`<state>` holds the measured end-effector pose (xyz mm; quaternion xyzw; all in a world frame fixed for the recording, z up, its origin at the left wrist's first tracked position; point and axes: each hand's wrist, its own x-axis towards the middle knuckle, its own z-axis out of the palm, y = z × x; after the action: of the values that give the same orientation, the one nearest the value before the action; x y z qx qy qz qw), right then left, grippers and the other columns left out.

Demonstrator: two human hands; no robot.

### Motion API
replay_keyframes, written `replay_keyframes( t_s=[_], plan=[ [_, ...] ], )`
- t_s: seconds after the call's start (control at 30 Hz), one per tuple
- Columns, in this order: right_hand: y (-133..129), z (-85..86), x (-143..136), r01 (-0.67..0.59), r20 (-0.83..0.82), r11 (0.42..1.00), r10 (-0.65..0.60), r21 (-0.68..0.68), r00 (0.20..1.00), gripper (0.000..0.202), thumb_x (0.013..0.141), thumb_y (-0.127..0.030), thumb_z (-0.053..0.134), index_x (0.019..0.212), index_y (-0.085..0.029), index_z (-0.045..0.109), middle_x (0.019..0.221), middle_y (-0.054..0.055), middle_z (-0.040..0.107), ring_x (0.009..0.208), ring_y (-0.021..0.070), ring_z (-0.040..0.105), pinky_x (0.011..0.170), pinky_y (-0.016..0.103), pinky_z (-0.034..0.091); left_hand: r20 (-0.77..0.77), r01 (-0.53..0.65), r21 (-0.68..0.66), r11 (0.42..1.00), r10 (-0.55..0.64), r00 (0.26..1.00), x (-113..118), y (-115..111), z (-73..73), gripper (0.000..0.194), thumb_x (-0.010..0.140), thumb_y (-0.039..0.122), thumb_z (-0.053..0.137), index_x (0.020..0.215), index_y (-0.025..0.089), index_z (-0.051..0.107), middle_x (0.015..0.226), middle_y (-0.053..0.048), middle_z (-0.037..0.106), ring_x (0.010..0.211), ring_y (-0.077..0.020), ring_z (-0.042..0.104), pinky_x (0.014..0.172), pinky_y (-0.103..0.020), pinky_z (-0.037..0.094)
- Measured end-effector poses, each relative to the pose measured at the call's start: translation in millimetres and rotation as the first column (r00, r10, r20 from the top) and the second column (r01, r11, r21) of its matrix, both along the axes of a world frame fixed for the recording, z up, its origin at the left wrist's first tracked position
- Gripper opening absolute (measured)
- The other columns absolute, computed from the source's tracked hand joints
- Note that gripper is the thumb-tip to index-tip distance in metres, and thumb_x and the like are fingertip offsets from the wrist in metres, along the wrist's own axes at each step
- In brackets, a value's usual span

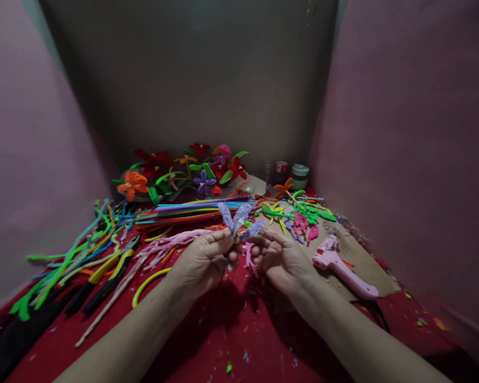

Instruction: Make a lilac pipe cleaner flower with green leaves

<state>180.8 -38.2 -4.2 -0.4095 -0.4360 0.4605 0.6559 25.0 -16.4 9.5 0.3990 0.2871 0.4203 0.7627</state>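
Note:
Between both hands, above the red cloth (239, 330), is a light purple fuzzy flower (239, 217) with petals spread upward and to the right. My left hand (207, 258) is closed, thumb and fingers pinching the flower's base, and a thin dark stem hangs below. My right hand (277, 255) has its fingertips pinched at the flower's right petal. A pink glue gun (345, 274) lies on cardboard (367, 266) to the right of my right hand. Pliers with yellow and black handles (120, 266) lie left of my left hand.
Bundled colored pipe cleaners (195, 209) lie behind the hands, with loose green ones (59, 271) at left. Finished flowers (203, 183) stand along the back wall. A lidded jar (299, 175) is at the back right. Pink sheets (415, 133) flank both sides.

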Motion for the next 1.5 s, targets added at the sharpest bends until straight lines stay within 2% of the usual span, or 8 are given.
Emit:
replay_keyframes(
  t_s=[0.17, 0.23, 0.37, 0.6, 0.77, 1.03, 1.13, 1.5],
  plan=[
    [-32, -4.6, 49, 0.123, 0.232, 0.984, -0.09, -0.13, 0.969, 0.028, 0.071, -0.037, 0.063, 0.092, -0.019, 0.063, 0.088, 0.009, 0.066, 0.066, 0.0184, 0.059, 0.057, 0.031, 0.047, 0.043, -0.024, -0.007, 1.0, 0.024, 0.999, -1, 0, 4.0, 0.014, 0.066, 0.016, 0.074, 0.072, 0.007, 0.064, 0.07, -0.005, 0.06, 0.051, -0.0059, 0.053, 0.044, -0.014, 0.042],
    [-49, -15.2, 77, 0.297, 0.594, 0.953, -0.275, 0.064, 0.756, 0.03, 0.075, -0.04, 0.058, 0.097, -0.02, 0.062, 0.097, 0.012, 0.064, 0.083, 0.0247, 0.06, 0.069, 0.038, 0.048, 0.05, -0.056, -0.014, 0.998, 0.056, 0.997, 0, 0, 5.7, 0.009, 0.068, 0.012, 0.071, 0.071, 0.007, 0.063, 0.07, -0.005, 0.061, 0.051, -0.006, 0.054, 0.044, -0.013, 0.043],
    [-72, -41.3, 126, 0.385, 0.923, 0.856, -0.384, 0.344, 0.029, 0.052, 0.077, -0.037, 0.052, 0.125, -0.017, 0.049, 0.117, 0.019, 0.057, 0.101, 0.0366, 0.053, 0.081, 0.052, 0.043, 0.035, -0.11, -0.034, 0.993, 0.111, 0.993, 2, -1, 8.1, 0.001, 0.072, 0.006, 0.064, 0.072, 0.007, 0.063, 0.069, -0.006, 0.06, 0.051, -0.0067, 0.055, 0.042, -0.013, 0.044],
    [-64, -56.0, 137, 0.325, 0.926, 0.876, -0.282, 0.356, -0.252, 0.051, 0.08, -0.029, 0.042, 0.126, -0.006, 0.048, 0.111, 0.022, 0.059, 0.098, 0.0338, 0.058, 0.078, 0.045, 0.048, -0.011, -0.118, -0.01, 0.993, 0.118, 0.993, 5, -1, 7.9, 0.002, 0.071, 0.008, 0.065, 0.072, 0.007, 0.062, 0.069, -0.006, 0.061, 0.05, -0.0077, 0.055, 0.038, -0.012, 0.04],
    [-66, -52.7, 138, 0.419, 0.934, 0.845, -0.358, 0.333, -0.021, 0.05, 0.08, -0.034, 0.041, 0.118, -0.006, 0.056, 0.105, 0.021, 0.062, 0.088, 0.0324, 0.062, 0.071, 0.043, 0.05, -0.029, -0.146, -0.022, 0.989, 0.146, 0.989, 4, 2, 7.9, 0.004, 0.07, 0.008, 0.065, 0.07, 0.008, 0.062, 0.068, -0.006, 0.06, 0.051, -0.008, 0.055, 0.036, -0.012, 0.038],
    [-62, -16.7, 100, 0.352, 0.172, 0.935, -0.339, -0.047, 0.925, 0.026, 0.061, -0.036, 0.074, 0.079, -0.018, 0.066, 0.068, 0.002, 0.065, 0.049, 0.0127, 0.054, 0.045, 0.024, 0.045, 0.059, -0.197, 0.013, 0.98, 0.196, 0.979, 2, 7, 0.8, 0.002, 0.071, 0.008, 0.064, 0.072, 0.007, 0.065, 0.068, -0.005, 0.062, 0.053, -0.0079, 0.055, 0.044, -0.014, 0.044],
    [-52, 6.5, 75, 0.058, 0.104, 0.998, -0.059, 0.013, 0.993, 0.02, 0.071, -0.036, 0.067, 0.075, -0.016, 0.065, 0.052, 0.001, 0.056, 0.043, 0.0117, 0.047, 0.041, 0.024, 0.04, 0.11, -0.227, 0.009, 0.974, 0.224, 0.968, 0, 9, -0.2, 0.006, 0.069, 0.007, 0.064, 0.074, 0.008, 0.066, 0.068, -0.005, 0.063, 0.053, -0.0075, 0.055, 0.048, -0.015, 0.046],
    [-20, 25.6, 33, -0.137, 0.378, 0.99, 0.138, -0.029, 0.916, 0.033, 0.07, -0.046, 0.065, 0.061, -0.015, 0.063, 0.047, 0.0, 0.05, 0.041, 0.0091, 0.041, 0.038, 0.021, 0.031, 0.22, -0.316, 0.025, 0.948, 0.303, 0.927, -11, 24, -4.5, 0.004, 0.068, 0.01, 0.069, 0.068, 0.008, 0.065, 0.067, -0.003, 0.062, 0.057, -0.0071, 0.056, 0.055, -0.016, 0.046]
  ],
)
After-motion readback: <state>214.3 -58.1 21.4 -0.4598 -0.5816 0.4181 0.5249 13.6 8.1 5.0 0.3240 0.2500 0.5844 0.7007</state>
